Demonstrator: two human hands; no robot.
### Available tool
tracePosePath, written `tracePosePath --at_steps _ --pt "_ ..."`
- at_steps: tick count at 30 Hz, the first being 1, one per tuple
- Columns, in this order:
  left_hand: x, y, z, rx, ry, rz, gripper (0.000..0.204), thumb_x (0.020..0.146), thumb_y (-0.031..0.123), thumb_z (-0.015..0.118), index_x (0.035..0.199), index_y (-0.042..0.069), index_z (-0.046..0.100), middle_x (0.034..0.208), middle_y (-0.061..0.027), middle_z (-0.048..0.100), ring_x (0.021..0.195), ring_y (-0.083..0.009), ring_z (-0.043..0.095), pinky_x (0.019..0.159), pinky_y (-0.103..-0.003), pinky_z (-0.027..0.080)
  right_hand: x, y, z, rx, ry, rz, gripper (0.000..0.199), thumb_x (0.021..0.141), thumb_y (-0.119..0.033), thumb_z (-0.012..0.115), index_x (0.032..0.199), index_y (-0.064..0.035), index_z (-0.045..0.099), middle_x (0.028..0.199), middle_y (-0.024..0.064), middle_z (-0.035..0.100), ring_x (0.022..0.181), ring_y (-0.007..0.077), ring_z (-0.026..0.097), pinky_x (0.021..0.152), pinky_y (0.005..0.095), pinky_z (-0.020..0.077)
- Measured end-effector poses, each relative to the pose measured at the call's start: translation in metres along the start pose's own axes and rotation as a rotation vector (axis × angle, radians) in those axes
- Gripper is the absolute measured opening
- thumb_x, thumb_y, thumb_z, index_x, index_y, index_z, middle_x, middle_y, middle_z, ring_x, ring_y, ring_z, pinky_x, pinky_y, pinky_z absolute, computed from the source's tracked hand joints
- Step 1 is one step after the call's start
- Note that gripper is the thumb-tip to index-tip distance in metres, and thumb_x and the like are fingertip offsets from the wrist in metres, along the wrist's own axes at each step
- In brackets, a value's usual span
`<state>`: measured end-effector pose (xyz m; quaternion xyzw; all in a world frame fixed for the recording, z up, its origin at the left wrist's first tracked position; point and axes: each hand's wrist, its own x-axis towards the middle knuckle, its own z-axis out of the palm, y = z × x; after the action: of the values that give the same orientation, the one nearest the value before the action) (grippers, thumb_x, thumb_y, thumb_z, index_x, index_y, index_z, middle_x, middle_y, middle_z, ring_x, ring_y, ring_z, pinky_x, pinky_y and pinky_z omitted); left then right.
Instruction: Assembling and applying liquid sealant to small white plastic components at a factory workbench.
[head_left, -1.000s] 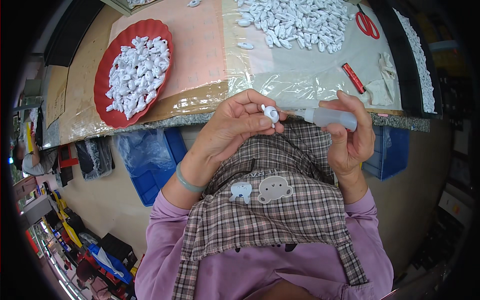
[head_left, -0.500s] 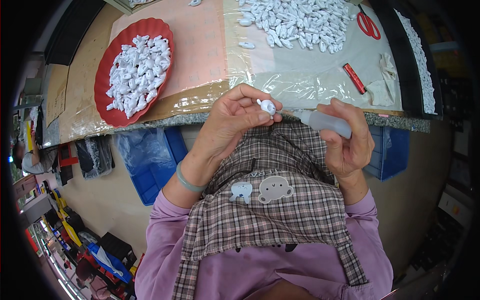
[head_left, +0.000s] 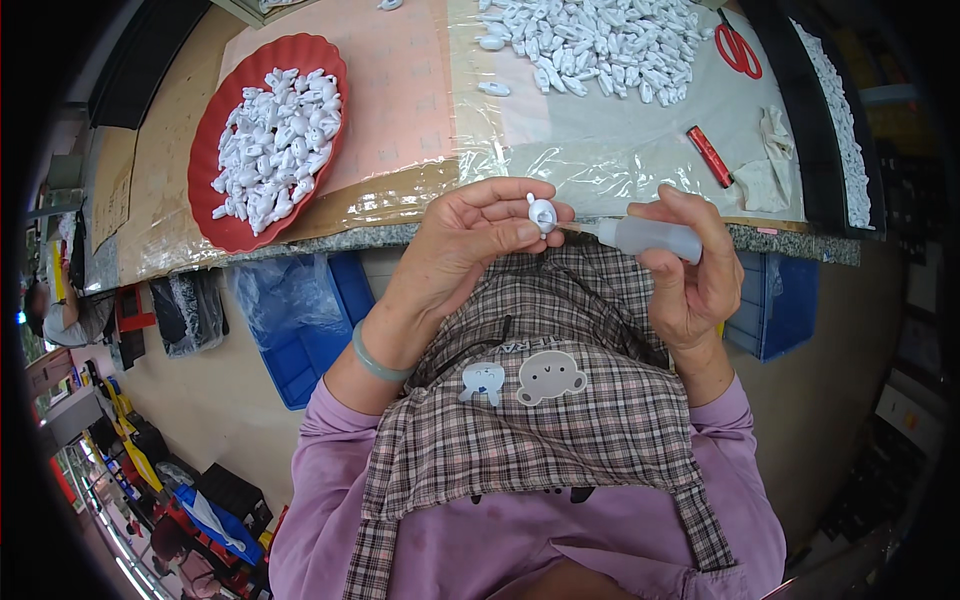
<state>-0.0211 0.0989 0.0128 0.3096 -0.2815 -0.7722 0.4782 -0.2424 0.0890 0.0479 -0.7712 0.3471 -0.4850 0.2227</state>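
Observation:
Between the thumb and fingers of my left hand (head_left: 478, 235) is a small white plastic piece (head_left: 542, 213), its round hollow facing up toward me. My right hand (head_left: 697, 275) grips a translucent squeeze bottle (head_left: 655, 240) lying nearly level. The bottle's thin nozzle points left, its tip right beside the white piece; whether they touch I cannot tell. Both hands are over the near table edge, in front of my plaid apron. To the left stands a red scalloped tray (head_left: 205, 180) heaped with similar white pieces. A loose pile of white pieces (head_left: 610, 45) covers the far middle of the table.
Red-handled scissors (head_left: 738, 52), a red tube-shaped stick (head_left: 709, 157) and a crumpled white cloth (head_left: 765, 178) lie on the right of the plastic-covered table. Blue bins (head_left: 300, 365) stand below its edge. A dark-edged tray at far right holds more white pieces.
The white piece has turned in my left fingers, its knob now pointing more upward. My right hand has shifted slightly left, bringing the bottle's nozzle closer to the piece.

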Motion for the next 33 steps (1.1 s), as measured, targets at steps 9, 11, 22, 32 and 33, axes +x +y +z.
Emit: tracePosePath --at_steps 9,11,22,32,33 --pt "0.002 0.002 -0.002 0.006 0.03 -0.006 0.038 0.083 0.005 0.066 0.12 -0.002 0.057 0.107 -0.0176 0.066 0.089 -0.0199 0.066 0.079 -0.027 0.054 -0.004 0.015 0.001 -0.014 0.04 -0.055 0.038 0.092 -0.022 0.06 0.119 0.0034 0.05 0.096 0.0169 0.064 0.073 0.0153 0.063 0.065 0.0241 0.0511" --pt "0.0 0.007 -0.003 -0.005 0.049 0.001 0.039 0.083 0.004 0.066 0.12 -0.002 0.057 0.107 -0.0173 0.066 0.089 -0.0194 0.066 0.079 -0.026 0.054 -0.008 0.021 0.002 0.217 0.072 0.158 0.033 0.089 -0.015 0.064 0.115 0.0013 0.051 0.096 0.0147 0.062 0.073 0.0153 0.062 0.063 0.0252 0.0515" --pt "-0.01 0.013 -0.019 -0.05 0.116 0.018 0.034 0.086 0.005 0.065 0.119 -0.002 0.057 0.108 -0.0172 0.065 0.091 -0.0192 0.066 0.082 -0.028 0.054 0.024 0.06 0.019 0.624 -0.035 0.777 0.031 0.081 0.0 0.066 0.108 -0.0014 0.052 0.098 0.0061 0.06 0.083 0.0146 0.061 0.074 0.0266 0.0505" --pt "-0.014 0.017 -0.028 -0.083 0.115 0.049 0.032 0.087 0.006 0.063 0.118 -0.001 0.058 0.108 -0.0154 0.065 0.093 -0.0188 0.065 0.083 -0.027 0.053 0.093 0.077 0.068 -0.126 -0.188 0.264 0.015 0.077 -0.004 0.068 0.092 -0.0028 0.067 0.086 0.0063 0.062 0.079 0.0184 0.062 0.072 0.0286 0.0476" --pt "-0.015 0.017 -0.028 -0.084 0.118 0.052 0.032 0.087 0.006 0.063 0.118 -0.001 0.058 0.108 -0.0154 0.065 0.093 -0.0188 0.065 0.083 -0.027 0.053 0.098 0.077 0.074 -0.191 -0.213 0.189 0.016 0.077 -0.006 0.068 0.093 -0.0033 0.068 0.086 0.0082 0.063 0.08 0.0222 0.063 0.073 0.0303 0.0482"
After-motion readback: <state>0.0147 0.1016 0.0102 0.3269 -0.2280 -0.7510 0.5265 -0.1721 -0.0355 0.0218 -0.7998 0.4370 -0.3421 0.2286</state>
